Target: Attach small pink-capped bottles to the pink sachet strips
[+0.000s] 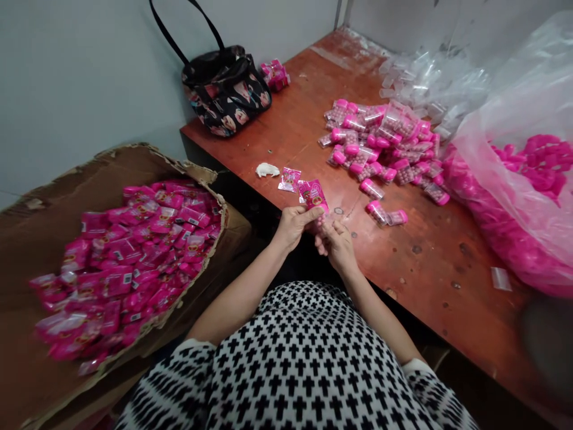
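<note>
My left hand (293,226) is closed on a small printed pink sachet (315,194), thumb on top, just over the table's near edge. Below the sachet, small round pink candies (320,220) show between my two hands. The fingers of my right hand (339,243) are curled around what looks like a small clear plastic tube, mostly hidden by them. Beside the held sachet lies a flat pink sachet (289,179) on the table. A crumpled white scrap (267,170) rests to its left.
On the reddish table (412,263) lies a heap of pink-capped candy tubes (380,140). Clear empty tubes (430,77) are piled behind it. A plastic bag of pink caps (510,215) stands right, a floral handbag (228,95) at back left. The cardboard box (215,251) holds filled pink packets.
</note>
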`<state>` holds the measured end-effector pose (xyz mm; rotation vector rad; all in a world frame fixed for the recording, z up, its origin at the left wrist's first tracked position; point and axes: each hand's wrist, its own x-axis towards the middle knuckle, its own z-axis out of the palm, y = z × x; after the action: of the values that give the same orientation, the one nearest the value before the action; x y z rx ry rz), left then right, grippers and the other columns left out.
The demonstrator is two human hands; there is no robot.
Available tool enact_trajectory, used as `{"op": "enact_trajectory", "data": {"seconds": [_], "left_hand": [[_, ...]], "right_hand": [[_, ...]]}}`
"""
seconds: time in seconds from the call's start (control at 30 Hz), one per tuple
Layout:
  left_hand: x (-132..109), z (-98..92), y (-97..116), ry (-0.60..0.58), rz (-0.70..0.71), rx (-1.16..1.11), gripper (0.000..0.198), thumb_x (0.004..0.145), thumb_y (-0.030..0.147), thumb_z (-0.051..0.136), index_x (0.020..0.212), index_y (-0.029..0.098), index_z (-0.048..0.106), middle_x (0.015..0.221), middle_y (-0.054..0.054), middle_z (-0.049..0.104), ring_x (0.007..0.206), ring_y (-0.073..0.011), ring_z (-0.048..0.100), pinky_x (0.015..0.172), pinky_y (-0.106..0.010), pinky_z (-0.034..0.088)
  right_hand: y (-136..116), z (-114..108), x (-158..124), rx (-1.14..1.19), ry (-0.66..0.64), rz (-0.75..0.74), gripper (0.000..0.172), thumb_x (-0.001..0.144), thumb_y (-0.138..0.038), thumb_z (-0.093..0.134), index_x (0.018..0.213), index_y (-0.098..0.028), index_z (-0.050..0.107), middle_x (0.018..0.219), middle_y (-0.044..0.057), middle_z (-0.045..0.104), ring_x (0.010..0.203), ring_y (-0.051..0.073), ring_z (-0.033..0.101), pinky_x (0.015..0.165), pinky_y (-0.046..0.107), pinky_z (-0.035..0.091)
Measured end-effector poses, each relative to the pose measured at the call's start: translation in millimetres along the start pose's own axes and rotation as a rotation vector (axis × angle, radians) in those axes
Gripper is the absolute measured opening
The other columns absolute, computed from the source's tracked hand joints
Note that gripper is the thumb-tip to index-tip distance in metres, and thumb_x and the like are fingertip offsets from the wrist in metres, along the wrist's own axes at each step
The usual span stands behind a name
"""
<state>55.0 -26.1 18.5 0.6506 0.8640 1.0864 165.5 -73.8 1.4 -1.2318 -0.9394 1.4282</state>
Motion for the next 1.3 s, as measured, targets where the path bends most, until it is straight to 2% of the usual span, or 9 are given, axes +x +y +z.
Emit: {"op": "enact_trajectory", "data": {"seconds": [0.13,0.23,0.4,0.67,0.8,0.93,1.0,1.17,1.3], "left_hand": [[-7,6.5,-5,-0.010,-0.047,-0.011,0.032,0.057,0.035,0.082,0.056,0.009,0.062,0.051,-0.004,0.060,0.038,-0.0125,0.052,0.035,-0.025,0.041],[-9,7.2,-5,0.007,-0.081,-0.047,0.034,0.057,0.035,0.082,0.054,0.010,0.060,0.045,-0.002,0.056,0.033,-0.0114,0.048,0.032,-0.023,0.038],[-8,-0.6,-1,0.085,-0.058,-0.193,0.033,0.053,0.031,0.085,0.060,0.009,0.061,0.059,-0.005,0.063,0.052,-0.0109,0.059,0.050,-0.022,0.047],[-28,-1.4,0,0.006,-0.071,-0.214,0.032,0.054,0.030,0.085,0.056,0.009,0.060,0.054,-0.002,0.059,0.044,-0.0083,0.050,0.042,-0.022,0.040],[-42,-31.0,39,0.171,0.238,-0.337,0.029,0.066,0.036,0.078,0.080,0.013,0.067,0.085,-0.007,0.073,0.080,-0.0180,0.068,0.076,-0.032,0.054],[-36,-62.2,64,0.395,0.537,-0.380,0.044,0.077,0.055,0.061,0.098,0.017,0.062,0.093,-0.005,0.074,0.094,-0.0188,0.068,0.096,-0.040,0.047],[-20,-64.0,55,0.423,0.496,-0.153,0.040,0.073,0.045,0.070,0.104,0.021,0.061,0.093,-0.002,0.074,0.097,-0.0197,0.067,0.097,-0.042,0.045],[31,-42.9,6,0.235,0.560,1.079,0.038,0.071,0.027,0.073,0.109,0.022,0.067,0.136,-0.008,0.053,0.137,-0.0283,0.033,0.115,-0.050,0.016],[50,-39.4,-15,0.230,0.628,1.445,0.023,0.082,0.028,0.061,0.103,0.026,0.070,0.136,-0.007,0.053,0.137,-0.0292,0.032,0.114,-0.055,0.016]], "right_hand": [[-1,0,2,-0.155,0.119,-0.130,0.027,0.081,-0.048,0.059,0.082,-0.022,0.049,0.054,-0.009,0.054,0.038,0.005,0.046,0.036,0.017,0.035],[-2,-1,2,-0.074,0.011,-0.107,0.028,0.082,-0.049,0.057,0.085,-0.022,0.051,0.058,-0.007,0.057,0.042,0.007,0.050,0.038,0.018,0.039],[-1,-6,-2,0.117,-0.045,-0.062,0.035,0.077,-0.048,0.064,0.099,-0.023,0.053,0.082,-0.001,0.067,0.063,0.011,0.064,0.053,0.024,0.054],[-7,11,13,0.173,-0.038,-0.010,0.034,0.068,-0.044,0.073,0.078,-0.022,0.049,0.056,-0.007,0.062,0.044,0.010,0.059,0.042,0.020,0.049],[-15,18,11,0.085,-0.097,-0.003,0.034,0.072,-0.049,0.069,0.076,-0.021,0.050,0.062,-0.003,0.068,0.046,0.010,0.061,0.041,0.019,0.047],[-13,6,10,0.034,-0.055,-0.019,0.033,0.076,-0.050,0.064,0.074,-0.020,0.050,0.061,-0.002,0.067,0.043,0.008,0.058,0.039,0.017,0.043],[-10,-1,12,0.015,-0.022,-0.017,0.033,0.076,-0.050,0.064,0.075,-0.020,0.051,0.060,-0.003,0.066,0.042,0.007,0.056,0.038,0.016,0.042],[-17,-9,16,-0.097,0.000,-0.070,0.031,0.078,-0.048,0.063,0.074,-0.019,0.052,0.060,-0.004,0.065,0.043,0.007,0.055,0.040,0.017,0.042],[-28,-17,28,-0.231,0.017,-0.143,0.029,0.079,-0.047,0.062,0.073,-0.020,0.053,0.062,-0.003,0.063,0.049,0.009,0.055,0.047,0.020,0.043]]}}
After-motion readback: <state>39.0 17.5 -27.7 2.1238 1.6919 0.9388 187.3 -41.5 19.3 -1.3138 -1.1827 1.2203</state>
